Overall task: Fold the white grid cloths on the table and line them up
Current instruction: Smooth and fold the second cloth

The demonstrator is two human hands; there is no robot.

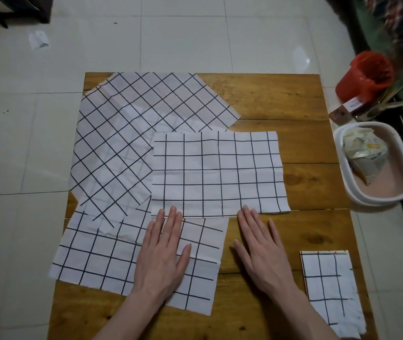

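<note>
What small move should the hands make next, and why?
Probably pinch the near edge of the middle cloth and fold it away. Both flat hands, left hand and right hand, reach that edge; it lies unfolded, while one folded cloth waits right.

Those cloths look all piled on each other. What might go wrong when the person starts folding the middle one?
The middle white grid cloth overlaps the tilted cloth and the near cloth, so lifting it may drag them askew. The tilted one already overhangs the wooden table's left edge and could slide off. The left hand rests flat on the near cloth; the right hand lies on wood.
</note>
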